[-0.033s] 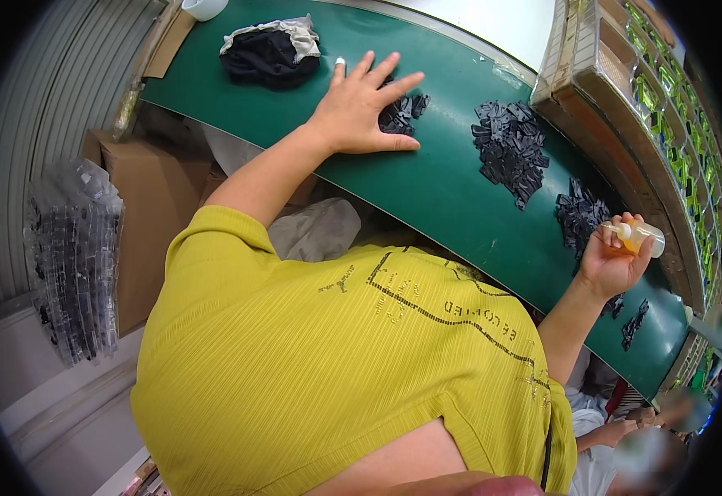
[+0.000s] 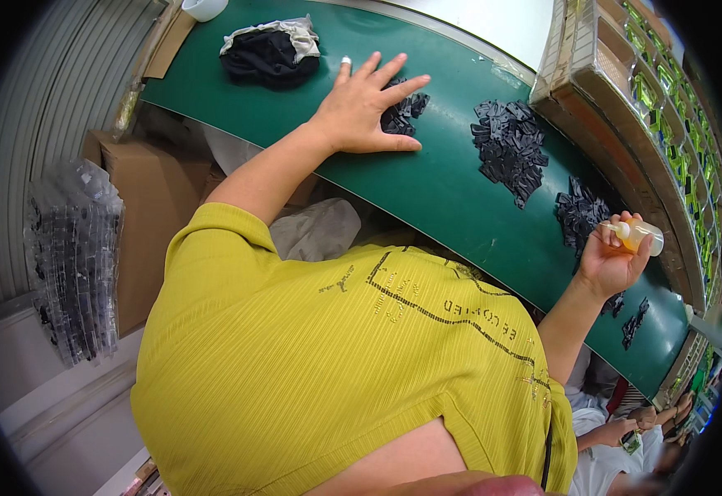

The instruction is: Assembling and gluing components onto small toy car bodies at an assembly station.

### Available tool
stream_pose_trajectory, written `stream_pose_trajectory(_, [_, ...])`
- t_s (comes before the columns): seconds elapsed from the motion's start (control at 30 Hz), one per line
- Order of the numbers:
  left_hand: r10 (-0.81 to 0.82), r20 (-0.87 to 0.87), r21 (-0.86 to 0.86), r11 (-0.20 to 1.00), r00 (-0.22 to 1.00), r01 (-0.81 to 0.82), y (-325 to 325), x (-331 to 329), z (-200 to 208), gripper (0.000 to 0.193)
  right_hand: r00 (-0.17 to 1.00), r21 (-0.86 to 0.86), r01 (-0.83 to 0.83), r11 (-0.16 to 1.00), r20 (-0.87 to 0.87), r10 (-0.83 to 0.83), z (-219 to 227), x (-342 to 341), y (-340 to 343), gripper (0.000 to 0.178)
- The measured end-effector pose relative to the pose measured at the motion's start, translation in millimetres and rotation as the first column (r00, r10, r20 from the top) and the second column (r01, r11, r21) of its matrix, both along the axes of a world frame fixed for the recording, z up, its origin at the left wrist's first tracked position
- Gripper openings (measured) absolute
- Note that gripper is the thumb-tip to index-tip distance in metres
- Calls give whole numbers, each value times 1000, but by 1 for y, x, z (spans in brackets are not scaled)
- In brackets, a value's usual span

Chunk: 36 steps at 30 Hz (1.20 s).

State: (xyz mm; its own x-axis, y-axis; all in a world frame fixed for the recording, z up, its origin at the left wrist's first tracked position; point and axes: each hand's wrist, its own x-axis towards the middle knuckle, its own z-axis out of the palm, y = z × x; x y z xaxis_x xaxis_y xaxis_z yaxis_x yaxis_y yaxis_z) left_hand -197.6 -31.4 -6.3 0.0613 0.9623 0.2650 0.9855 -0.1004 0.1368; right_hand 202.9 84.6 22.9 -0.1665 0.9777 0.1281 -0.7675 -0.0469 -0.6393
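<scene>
My left hand (image 2: 361, 107) lies with its fingers spread over the green table (image 2: 427, 186), beside a small pile of black plastic pieces (image 2: 402, 114) that it partly hides. One of its fingertips has a white covering. Off to the right, my right hand (image 2: 613, 260) is wrapped round a small translucent bottle (image 2: 644, 238) with a white tip and orange-yellow colour inside. The bottle is tilted onto its side above the table. Just left of that hand is another heap of black pieces (image 2: 580, 217), and a larger heap (image 2: 510, 149) lies between my two hands.
A black and white cloth bundle (image 2: 270, 56) rests at the far left. Along the right edge stands a brown partitioned rack (image 2: 601, 107) with bright green pieces. A few black pieces (image 2: 635, 322) lie near the right end. Another person's hands (image 2: 626, 426) show at lower right.
My left hand has shifted very slightly to the right, fingers still spread. My right hand and the bottle stay almost in place. At lower right the other person's arms have moved.
</scene>
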Motion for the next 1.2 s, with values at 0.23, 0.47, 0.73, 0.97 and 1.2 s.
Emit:
stream_pose_trajectory(0.23, [-199, 29, 8, 980, 980, 199, 6, 20, -7, 56, 999, -9, 50, 999, 6, -50, 0, 19, -16, 41])
stream_pose_trajectory(0.47, [-232, 76, 29, 973, 970, 230, -15, 37, -3, 45, 993, -13, 114, 993, -19, -114, 5, 32, -30, 44])
stream_pose_trajectory(0.73, [-286, 132, 35, 958, 949, 284, -28, 60, 1, 39, 986, -12, 160, 987, -42, -161, 5, 47, -43, 41])
stream_pose_trajectory(0.97, [-465, 164, 39, 884, 870, 466, -27, 92, 4, 38, 989, -1, 128, 992, -78, -127, 3, 53, -44, 40])
stream_pose_trajectory(1.2, [-637, 228, 41, 762, 736, 647, -10, 153, 2, 38, 984, -11, 138, 990, -116, -138, 1, 63, -49, 41])
